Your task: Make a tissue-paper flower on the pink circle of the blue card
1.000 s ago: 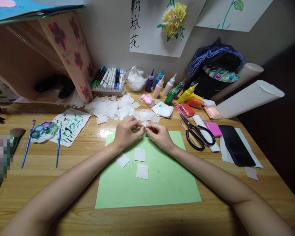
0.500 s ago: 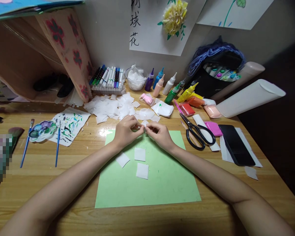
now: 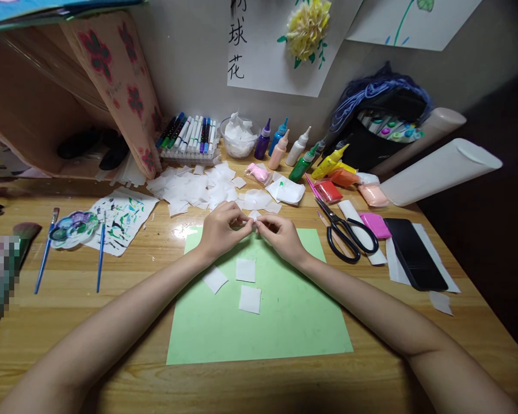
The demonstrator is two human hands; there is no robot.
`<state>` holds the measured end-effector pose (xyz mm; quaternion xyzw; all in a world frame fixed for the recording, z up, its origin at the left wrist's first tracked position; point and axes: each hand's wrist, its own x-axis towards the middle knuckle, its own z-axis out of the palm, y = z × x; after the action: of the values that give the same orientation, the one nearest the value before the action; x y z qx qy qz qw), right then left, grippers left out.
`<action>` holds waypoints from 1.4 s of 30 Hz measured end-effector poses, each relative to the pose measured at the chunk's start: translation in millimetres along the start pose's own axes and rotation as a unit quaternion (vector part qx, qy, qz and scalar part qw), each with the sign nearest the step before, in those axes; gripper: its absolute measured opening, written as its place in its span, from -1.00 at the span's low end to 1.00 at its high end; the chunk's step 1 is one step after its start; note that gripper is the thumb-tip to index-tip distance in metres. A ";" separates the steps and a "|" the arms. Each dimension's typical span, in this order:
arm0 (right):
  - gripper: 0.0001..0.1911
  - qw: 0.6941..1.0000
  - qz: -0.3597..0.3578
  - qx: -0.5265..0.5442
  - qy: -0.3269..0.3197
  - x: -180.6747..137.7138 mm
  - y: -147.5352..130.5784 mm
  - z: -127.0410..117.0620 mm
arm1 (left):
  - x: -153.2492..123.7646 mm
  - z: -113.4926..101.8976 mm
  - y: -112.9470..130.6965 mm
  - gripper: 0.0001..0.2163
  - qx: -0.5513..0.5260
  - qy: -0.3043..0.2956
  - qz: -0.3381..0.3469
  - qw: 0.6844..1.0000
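My left hand [image 3: 224,230] and my right hand [image 3: 280,234] meet over the far edge of a green sheet [image 3: 293,316]. Fingertips of both hands pinch a small piece of white tissue paper [image 3: 254,215]; most of it is hidden behind the fingers. Three white paper squares lie on the sheet nearer to me: one square [image 3: 246,270] just below the hands, another square [image 3: 250,299] under that, and a tilted square [image 3: 216,279] by my left wrist. Behind my hands, many loose white tissue pieces [image 3: 190,190] are spread over the wooden table.
Black-handled scissors [image 3: 345,230] and a phone [image 3: 415,254] lie to the right. Paint bottles [image 3: 278,150], a marker tray [image 3: 190,138] and a bowl of tissue [image 3: 239,138] stand at the back. On the left are a paint palette [image 3: 75,230] and brushes [image 3: 101,253].
Both hands stay nearly in place, still pinching the paper; the fingertips shift only very slightly. The squares on the green sheet have not moved.
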<state>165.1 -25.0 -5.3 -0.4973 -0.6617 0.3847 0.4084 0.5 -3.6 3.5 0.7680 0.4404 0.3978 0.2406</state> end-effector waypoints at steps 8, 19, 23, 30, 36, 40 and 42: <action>-0.76 1.000 0.009 0.012 0.004 -0.2 -1.5 -0.5 | -0.2 -0.3 1.1 -0.88 0.006 -0.006 0.014 1.000; -0.81 1.000 0.012 0.009 0.008 -0.9 -0.8 0.4 | -0.6 -0.4 1.7 -0.89 0.007 -0.006 0.014 1.000; -0.80 1.000 0.012 0.010 0.009 -1.0 -2.1 -0.6 | -0.5 -0.7 1.1 -0.88 0.003 -0.009 0.014 1.000; -0.77 1.000 0.009 0.025 0.009 -0.5 -2.0 -1.0 | -0.3 -0.5 1.3 -0.86 0.003 -0.009 0.019 1.000; -0.76 1.000 0.003 0.016 0.005 -0.3 -1.7 -0.4 | -1.9 0.0 1.7 -0.87 0.030 0.000 0.037 0.999; -0.80 0.999 -0.022 -0.031 0.011 -1.3 -1.4 -0.4 | -4.5 1.3 2.4 -0.86 0.086 0.026 0.064 0.994; -0.81 0.998 -0.032 -0.050 0.018 -1.8 -1.2 -0.2 | -6.0 1.7 2.5 -0.86 0.114 0.039 0.084 0.989</action>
<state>165.1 -27.0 -4.5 -0.5028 -0.6880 0.3289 0.4070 1.4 -10.0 1.9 0.8086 0.4259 0.3933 0.1002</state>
